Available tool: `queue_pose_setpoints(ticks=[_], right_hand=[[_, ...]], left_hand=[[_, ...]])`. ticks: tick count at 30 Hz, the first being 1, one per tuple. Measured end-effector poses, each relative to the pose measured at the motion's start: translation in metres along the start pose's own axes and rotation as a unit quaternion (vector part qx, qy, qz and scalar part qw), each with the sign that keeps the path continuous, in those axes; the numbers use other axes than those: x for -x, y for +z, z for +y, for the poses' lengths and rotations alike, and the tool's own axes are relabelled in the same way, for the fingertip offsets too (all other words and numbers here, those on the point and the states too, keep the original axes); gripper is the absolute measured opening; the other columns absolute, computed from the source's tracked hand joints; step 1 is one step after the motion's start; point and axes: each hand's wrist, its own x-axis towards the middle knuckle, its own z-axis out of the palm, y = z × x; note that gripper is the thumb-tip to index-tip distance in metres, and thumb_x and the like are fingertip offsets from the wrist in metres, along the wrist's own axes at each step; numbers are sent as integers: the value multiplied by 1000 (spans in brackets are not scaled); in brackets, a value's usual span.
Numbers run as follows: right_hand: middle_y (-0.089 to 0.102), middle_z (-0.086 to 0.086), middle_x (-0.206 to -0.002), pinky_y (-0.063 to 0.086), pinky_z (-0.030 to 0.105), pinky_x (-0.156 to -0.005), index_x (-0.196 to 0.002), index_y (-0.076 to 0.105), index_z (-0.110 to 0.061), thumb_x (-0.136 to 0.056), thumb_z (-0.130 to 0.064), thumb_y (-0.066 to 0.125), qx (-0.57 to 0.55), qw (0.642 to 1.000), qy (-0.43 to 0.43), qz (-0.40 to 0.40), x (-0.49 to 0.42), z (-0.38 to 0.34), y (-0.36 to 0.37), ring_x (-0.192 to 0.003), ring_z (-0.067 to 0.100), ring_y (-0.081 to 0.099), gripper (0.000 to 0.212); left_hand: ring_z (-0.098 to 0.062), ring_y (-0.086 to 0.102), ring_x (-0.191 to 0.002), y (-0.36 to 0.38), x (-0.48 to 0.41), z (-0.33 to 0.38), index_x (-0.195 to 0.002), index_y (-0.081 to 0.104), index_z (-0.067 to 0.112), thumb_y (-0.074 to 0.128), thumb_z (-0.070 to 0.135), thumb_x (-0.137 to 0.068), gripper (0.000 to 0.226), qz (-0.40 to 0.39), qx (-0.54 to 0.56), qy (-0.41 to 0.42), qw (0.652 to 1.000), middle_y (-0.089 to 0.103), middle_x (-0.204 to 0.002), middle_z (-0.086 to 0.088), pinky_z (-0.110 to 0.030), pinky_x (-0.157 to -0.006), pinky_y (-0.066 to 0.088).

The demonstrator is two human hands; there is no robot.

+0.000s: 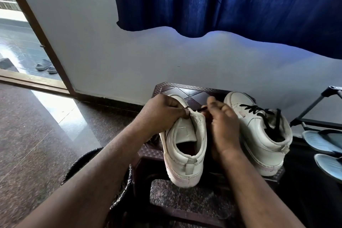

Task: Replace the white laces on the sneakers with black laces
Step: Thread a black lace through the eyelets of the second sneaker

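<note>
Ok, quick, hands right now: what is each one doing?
Left hand: grips the left sneaker at its tongue.
Right hand: seems to pinch the black lace end, with its fingertips partly hidden.

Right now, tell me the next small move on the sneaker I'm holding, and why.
Probably pull the black lace taut through its eyelet: the right hand pinches its end, the left hand grips the held sneaker, whose tongue shows no crossings.
</note>
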Motion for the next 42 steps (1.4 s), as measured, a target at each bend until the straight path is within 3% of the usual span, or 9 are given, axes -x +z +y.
queue_pose_setpoints(ticks=[7,10,14,20,23,28,34,37,42], right_hand=[[79,13,-88,58,59,-94,-79,80,-15,-88,-31,82,101,989,22,-101,7,2,2,-89,37,75,18],[79,3,-78,61,47,-84,-77,78,-14,-89,-36,80,163,984,-30,-66,4,4,-1,-79,27,75,26],[61,3,-61,43,29,-53,-76,62,-15,-97,-28,72,-43,996,0,74,-9,-4,-5,-50,15,53,27],[70,11,-74,56,48,-76,-67,70,-15,-84,-36,84,80,990,30,-110,5,7,-1,-71,22,59,31],[72,12,-72,57,56,-80,-66,71,-15,-76,-40,85,123,989,-15,-85,1,7,-2,-69,21,60,31],[59,3,-58,44,29,-52,-72,59,-9,-93,-19,77,-30,993,-99,52,-6,-4,-2,-52,15,51,29],[72,14,-77,55,50,-78,-76,74,-12,-79,-47,82,139,982,-23,-123,2,13,-2,-71,20,57,35],[70,10,-68,53,49,-73,-68,69,-13,-78,-42,83,169,979,-93,-59,-2,8,-2,-65,18,56,34],[61,-1,-60,41,25,-48,-70,61,-14,-93,-19,77,-53,991,-96,72,-13,-7,-8,-51,12,51,28]], left_hand=[[-7,58,-58,0,1,1,-70,78,21,80,30,-83,16,4,-7,2,1000,72,-69,-5,-30,-65,50],[-8,57,-58,-2,4,2,-72,79,21,79,31,-84,16,5,-4,1,1000,72,-70,-6,-27,-62,46],[-9,56,-59,-4,5,3,-74,82,27,78,33,-86,15,8,4,1,1000,75,-79,-9,-25,-61,44],[-10,64,-65,-3,6,3,-75,82,26,77,32,-86,14,7,13,3,1000,76,-74,-1,-30,-67,51],[-11,65,-67,-4,6,2,-76,82,26,78,33,-86,13,9,15,2,1000,76,-76,-2,-33,-71,55],[-9,56,-59,-4,6,1,-75,82,27,78,36,-87,15,6,19,3,1000,73,-73,-6,-26,-62,44],[-12,60,-64,-5,6,0,-71,80,27,79,37,-85,17,0,31,8,999,73,-74,-9,-38,-67,52],[-14,63,-70,-6,6,-1,-75,82,28,78,39,-86,16,-1,30,12,999,76,-82,-8,-41,-75,56],[-12,59,-66,-6,5,-1,-76,82,28,78,38,-86,15,-3,38,5,999,75,-84,-11,-31,-68,47]])
